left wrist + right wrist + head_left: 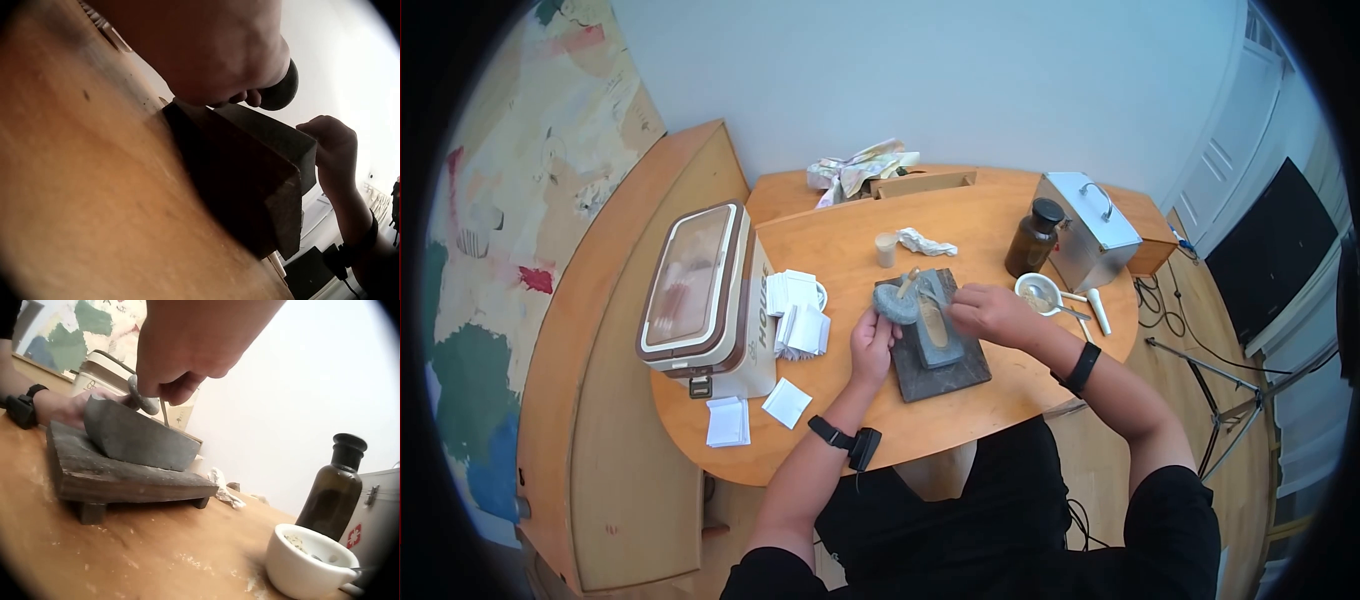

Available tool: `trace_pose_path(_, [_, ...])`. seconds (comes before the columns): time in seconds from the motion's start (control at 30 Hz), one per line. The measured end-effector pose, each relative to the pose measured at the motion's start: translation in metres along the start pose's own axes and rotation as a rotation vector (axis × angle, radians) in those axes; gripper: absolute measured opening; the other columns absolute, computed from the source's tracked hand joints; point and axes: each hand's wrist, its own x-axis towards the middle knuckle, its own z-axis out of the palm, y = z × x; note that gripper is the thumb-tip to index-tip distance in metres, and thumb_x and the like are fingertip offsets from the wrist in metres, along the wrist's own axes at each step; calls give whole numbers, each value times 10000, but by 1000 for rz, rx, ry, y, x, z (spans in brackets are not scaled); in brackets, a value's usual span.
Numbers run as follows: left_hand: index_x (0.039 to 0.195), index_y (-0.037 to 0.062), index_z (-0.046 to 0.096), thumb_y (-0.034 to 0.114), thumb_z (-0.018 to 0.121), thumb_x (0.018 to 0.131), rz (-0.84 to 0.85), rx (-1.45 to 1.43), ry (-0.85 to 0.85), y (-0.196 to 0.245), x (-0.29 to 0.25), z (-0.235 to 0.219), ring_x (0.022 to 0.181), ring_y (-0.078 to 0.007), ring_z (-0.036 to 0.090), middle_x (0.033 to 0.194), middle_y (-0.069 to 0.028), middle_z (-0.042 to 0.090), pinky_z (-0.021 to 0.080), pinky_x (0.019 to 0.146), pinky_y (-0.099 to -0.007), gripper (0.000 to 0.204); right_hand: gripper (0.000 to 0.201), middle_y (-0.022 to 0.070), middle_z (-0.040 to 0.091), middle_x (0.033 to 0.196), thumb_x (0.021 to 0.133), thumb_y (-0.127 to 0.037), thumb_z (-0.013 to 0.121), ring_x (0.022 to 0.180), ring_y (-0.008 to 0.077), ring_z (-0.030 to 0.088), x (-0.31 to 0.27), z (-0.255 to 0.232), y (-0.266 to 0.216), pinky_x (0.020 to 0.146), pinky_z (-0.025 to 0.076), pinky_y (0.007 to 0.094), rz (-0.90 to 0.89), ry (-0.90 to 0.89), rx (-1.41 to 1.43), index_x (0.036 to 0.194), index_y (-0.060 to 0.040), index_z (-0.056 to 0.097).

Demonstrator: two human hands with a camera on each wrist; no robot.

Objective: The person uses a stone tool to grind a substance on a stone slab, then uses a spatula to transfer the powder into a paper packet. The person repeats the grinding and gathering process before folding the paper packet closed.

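Note:
My left hand [870, 345] grips a grey stone grinding wheel [897, 303] with a wooden axle [908, 282], held tilted beside the left rim of a stone grinding trough [941, 354]. Tan powder [933, 322] lies along the trough's hollow. The trough stands on a dark board [960, 377] with short feet. Over the trough, my right hand [992, 314] pinches a thin, pale tool [164, 414] that points down towards the hollow; its lower end is hidden behind the trough wall in the right wrist view.
A white mortar [300, 565] with coarse bits, a brown bottle [1034, 238] and a metal case [1090, 232] stand to the right. Behind the board are a small cup [886, 250] and crumpled tissue [927, 243]. White papers [800, 320] and a lidded box [705, 300] sit left.

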Motion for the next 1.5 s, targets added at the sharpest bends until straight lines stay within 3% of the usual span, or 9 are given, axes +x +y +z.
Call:
trace_pose_path(0.13, [1108,39,638,179,494,1101,-2,16,-4,0,1,1,656,-29,440,811,25,596,354,598,-188,200,153,77,603,824,788,-48,747,794,264,651,3,7,6,663,557,377,43,128,-12,912,-31,659])
trace_pose_path(0.27, [1114,39,635,176,493,1101,17,5,-4,-3,2,-1,659,-28,440,813,24,595,354,600,-188,198,123,80,599,793,791,-39,748,764,270,647,-1,13,2,662,557,381,1,24,98,895,-37,682])
trace_pose_path(0.47, [1114,38,632,183,493,1104,0,-1,-17,-2,1,2,663,-29,439,817,23,593,352,601,-186,201,106,86,616,795,778,-29,745,755,279,656,2,4,3,669,558,376,72,198,56,851,-41,668])
trace_pose_path(0.53, [1114,38,632,188,496,1104,12,-1,-9,-3,1,1,662,-28,437,815,23,592,348,600,-185,203,115,92,628,809,776,-40,746,782,276,667,2,4,6,678,561,379,82,-8,36,865,-38,673])
trace_pose_path(0.77, [1112,42,635,191,503,1102,14,7,2,-2,0,2,655,-25,431,809,27,592,340,591,-183,200,107,97,631,809,780,-58,747,783,288,667,6,3,-2,687,562,398,97,84,82,852,-39,671])
trace_pose_path(0.83, [1110,40,636,188,505,1100,18,6,-3,-3,1,1,654,-26,431,808,26,592,342,591,-186,198,131,102,580,772,756,-60,727,768,305,649,7,6,0,678,553,419,89,113,61,780,-42,600])
trace_pose_path(0.97, [1105,39,637,189,507,1099,-2,-15,9,-2,0,1,656,-27,433,809,25,593,343,593,-188,198,93,97,636,793,778,-45,750,761,296,668,4,5,-4,680,557,394,109,17,174,841,-42,681])
trace_pose_path(1.17, [1081,43,633,190,508,1098,13,4,3,2,0,2,660,-33,437,808,24,592,346,598,-192,194,134,95,655,812,788,-43,760,765,302,670,3,-20,-15,666,559,407,217,230,184,916,-45,719])
trace_pose_path(1.5, [1085,49,636,197,504,1100,-12,32,6,2,0,3,657,-32,437,803,27,592,350,598,-196,199,154,85,639,805,756,-38,750,777,287,671,-5,-55,-51,688,560,398,133,-5,220,898,-30,692])
